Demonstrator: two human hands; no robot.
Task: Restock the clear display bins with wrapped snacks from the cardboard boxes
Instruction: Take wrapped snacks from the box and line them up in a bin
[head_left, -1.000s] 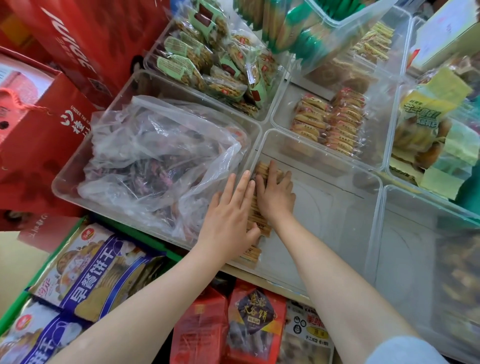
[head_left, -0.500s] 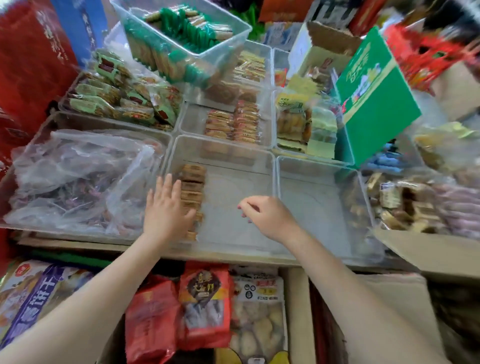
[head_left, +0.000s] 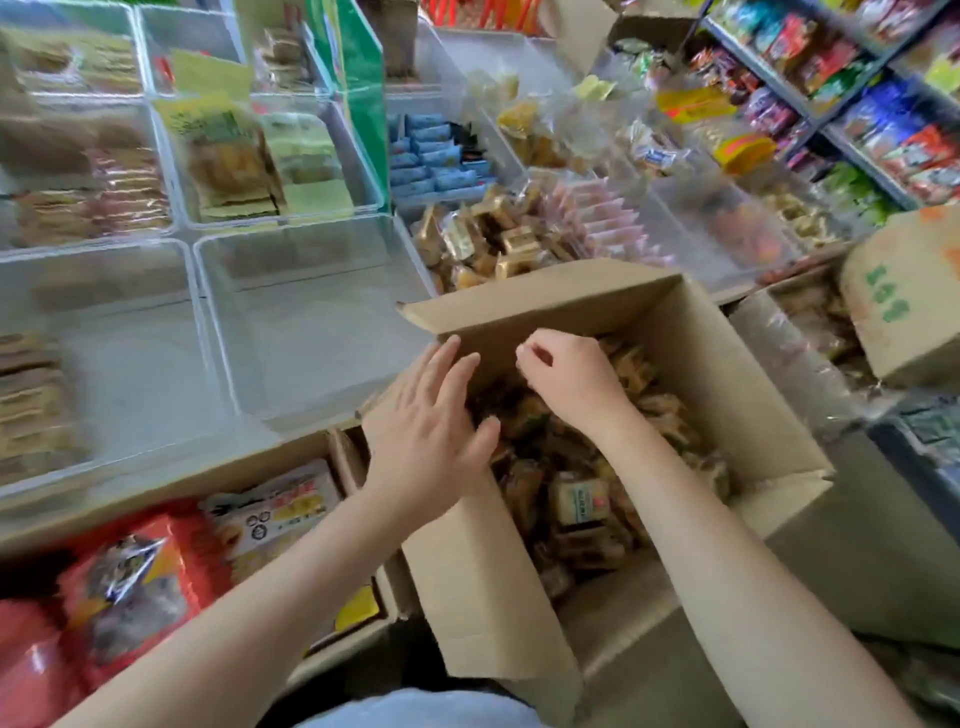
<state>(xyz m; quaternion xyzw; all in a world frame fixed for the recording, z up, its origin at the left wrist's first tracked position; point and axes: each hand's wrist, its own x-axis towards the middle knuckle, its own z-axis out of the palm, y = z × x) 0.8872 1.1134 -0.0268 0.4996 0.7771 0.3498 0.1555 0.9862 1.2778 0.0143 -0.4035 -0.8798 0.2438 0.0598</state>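
Shop shelves and clear bins surround the open cardboard box (head_left: 701, 364), where both hands have now come from the bin (head_left: 31, 395) with the row of biscuits. So a new load begins. The right hand (head_left: 569, 382) curls down among the wrapped snacks (head_left: 576, 499); whether it pinches one I cannot tell. The left hand (head_left: 428, 436), fingers straight, rests at the box edge, beside the empty clear bin (head_left: 311, 338).

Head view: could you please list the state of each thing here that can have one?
Cardboard box: open, flaps up, part full of wrapped snacks.
Left hand: open, fingers straight, at the box's left wall.
Right hand: inside the box, fingers curled over the snacks; grip not visible.
Middle bin: empty.
Left bin: one row of snacks at its left side.
Second box: flap up.
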